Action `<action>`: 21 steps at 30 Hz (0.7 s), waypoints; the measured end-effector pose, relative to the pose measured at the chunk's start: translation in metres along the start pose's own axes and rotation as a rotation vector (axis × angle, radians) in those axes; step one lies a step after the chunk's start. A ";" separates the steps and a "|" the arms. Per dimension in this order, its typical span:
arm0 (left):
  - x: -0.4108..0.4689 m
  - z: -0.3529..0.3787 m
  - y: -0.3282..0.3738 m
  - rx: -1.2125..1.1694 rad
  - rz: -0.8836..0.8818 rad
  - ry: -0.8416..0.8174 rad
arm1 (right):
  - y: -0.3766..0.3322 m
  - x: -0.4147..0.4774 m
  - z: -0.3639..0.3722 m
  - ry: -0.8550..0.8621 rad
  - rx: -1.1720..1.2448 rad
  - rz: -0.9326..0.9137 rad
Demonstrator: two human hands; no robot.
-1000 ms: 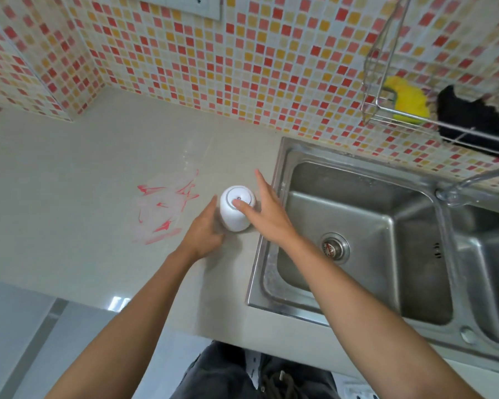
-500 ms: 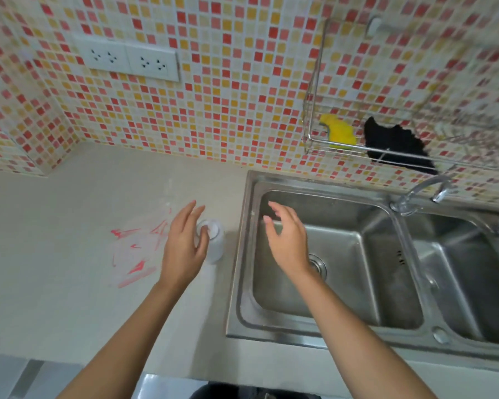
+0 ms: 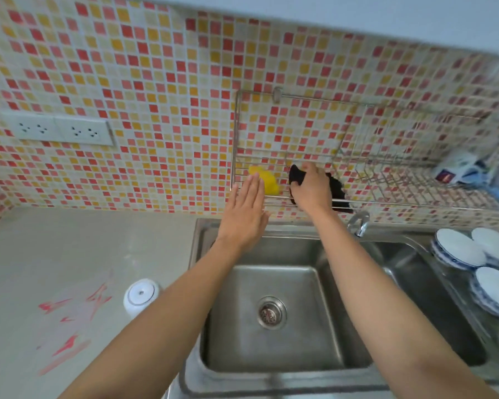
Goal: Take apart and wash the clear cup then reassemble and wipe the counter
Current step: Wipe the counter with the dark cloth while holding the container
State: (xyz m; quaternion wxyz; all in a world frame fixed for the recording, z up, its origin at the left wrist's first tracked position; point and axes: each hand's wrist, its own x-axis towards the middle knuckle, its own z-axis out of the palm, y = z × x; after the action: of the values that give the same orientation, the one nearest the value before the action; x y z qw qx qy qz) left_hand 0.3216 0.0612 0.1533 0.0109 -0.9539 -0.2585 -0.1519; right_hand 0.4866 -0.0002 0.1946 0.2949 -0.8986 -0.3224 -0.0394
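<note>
The cup [image 3: 140,296] with its white lid stands upright on the counter [image 3: 69,254], just left of the sink, beside red marks [image 3: 75,318] on the surface. Both my arms reach up to the wire rack [image 3: 386,180] on the tiled wall. My right hand [image 3: 310,191] is closed on the black cloth [image 3: 336,188] lying in the rack. My left hand [image 3: 247,214] hovers flat with fingers together, empty, in front of the yellow sponge [image 3: 267,180].
A steel double sink [image 3: 271,335] lies below my arms, with a tap [image 3: 357,223] between the basins. Blue-rimmed white bowls [image 3: 458,249] sit stacked at the right. A white mug [image 3: 455,168] lies on the rack. Power sockets [image 3: 58,131] sit on the wall at left.
Both hands have left the cup and risen to the wall rack. My right hand has taken hold of the black cloth. The view has tilted upward.
</note>
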 end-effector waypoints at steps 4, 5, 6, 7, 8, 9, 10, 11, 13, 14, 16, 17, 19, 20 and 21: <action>0.004 0.003 0.000 0.025 0.007 -0.024 | -0.002 0.030 0.001 -0.287 -0.170 0.079; 0.004 0.001 -0.001 0.012 0.016 -0.033 | -0.004 0.032 0.002 -0.301 -0.225 0.086; 0.004 0.001 -0.002 0.003 0.022 -0.041 | -0.005 0.034 0.002 -0.299 -0.282 0.085; 0.004 0.000 -0.002 0.002 0.022 -0.052 | -0.006 0.035 0.003 -0.287 -0.333 0.075; 0.004 0.000 -0.002 0.007 0.017 -0.061 | -0.007 0.034 0.002 -0.279 -0.380 0.067; 0.004 0.000 -0.001 0.017 0.009 -0.067 | -0.009 0.035 0.000 -0.272 -0.424 0.059; 0.005 0.001 0.000 0.024 -0.002 -0.070 | -0.009 0.036 -0.001 -0.269 -0.456 0.055; 0.005 0.000 0.002 0.031 -0.013 -0.074 | -0.008 0.038 -0.002 -0.269 -0.475 0.052; 0.005 -0.001 0.004 0.046 -0.033 -0.092 | -0.004 0.043 -0.003 -0.261 -0.475 0.036; 0.005 -0.001 0.003 0.054 -0.032 -0.104 | 0.001 0.045 -0.004 -0.257 -0.454 0.035; 0.006 -0.004 0.002 0.046 -0.021 -0.127 | 0.011 0.049 -0.005 -0.267 -0.386 0.039; 0.005 -0.005 0.002 0.034 -0.017 -0.134 | 0.015 0.051 -0.005 -0.283 -0.337 0.038; 0.000 -0.009 0.003 -0.028 -0.017 -0.139 | 0.020 0.056 -0.005 -0.288 -0.226 0.054; -0.006 -0.011 0.003 -0.105 -0.033 -0.136 | 0.020 0.056 -0.005 -0.258 -0.154 0.059; -0.016 -0.013 0.002 -0.194 -0.059 -0.124 | 0.018 0.054 -0.007 -0.202 -0.072 0.065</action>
State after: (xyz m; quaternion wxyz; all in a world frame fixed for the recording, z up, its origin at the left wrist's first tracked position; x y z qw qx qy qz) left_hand 0.3058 0.0503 0.1614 -0.1022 -0.9501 -0.2707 -0.1170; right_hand 0.5409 0.0152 0.2056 0.2296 -0.9180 -0.3194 0.0495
